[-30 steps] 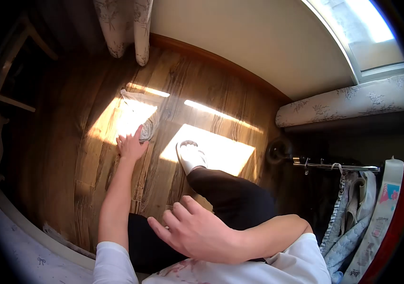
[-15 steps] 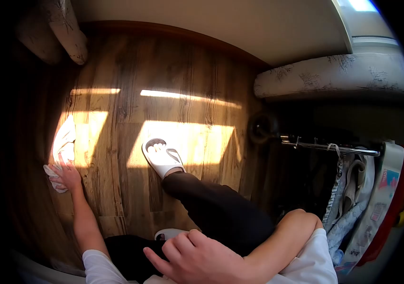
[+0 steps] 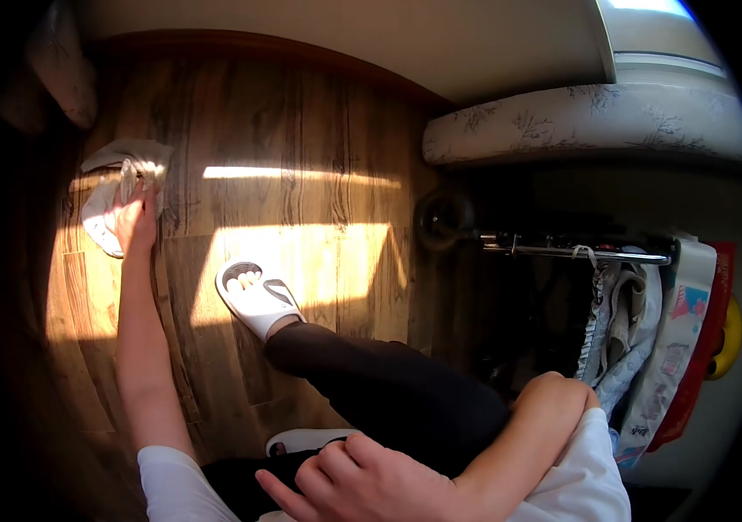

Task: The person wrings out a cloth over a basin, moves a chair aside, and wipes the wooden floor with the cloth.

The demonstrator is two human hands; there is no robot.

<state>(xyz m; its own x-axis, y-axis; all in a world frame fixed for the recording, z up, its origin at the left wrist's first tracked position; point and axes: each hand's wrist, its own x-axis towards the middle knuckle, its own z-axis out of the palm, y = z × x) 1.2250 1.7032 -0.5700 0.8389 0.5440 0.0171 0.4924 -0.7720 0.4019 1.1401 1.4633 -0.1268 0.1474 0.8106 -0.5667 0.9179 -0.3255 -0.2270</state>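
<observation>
A pale, crumpled cloth point(image 3: 103, 213) lies on the wooden floor at the upper left, partly in sunlight. My left hand point(image 3: 134, 222) reaches down to it with the arm stretched out, and its fingers press into the bunched fabric. Low in the middle, my right hand point(image 3: 362, 483) hangs near my dark-trousered leg point(image 3: 388, 370), empty, with its index finger stretched out and the others loosely bent. A white slipper point(image 3: 262, 304) is on one of my feet. Part of a second slipper point(image 3: 310, 438) shows beside my leg.
Patterned curtains point(image 3: 62, 74) hang at the upper left. A long patterned cushioned roll point(image 3: 588, 126) runs along the right. Below it are a metal rail point(image 3: 571, 252) with hanging fabrics point(image 3: 623, 317), a dark round base point(image 3: 443, 220) and a yellow object point(image 3: 726, 339).
The view has shifted. My left hand and the cloth have moved out to the left, then up the floor away from me, and the cloth has changed shape. My right hand stays near my leg.
</observation>
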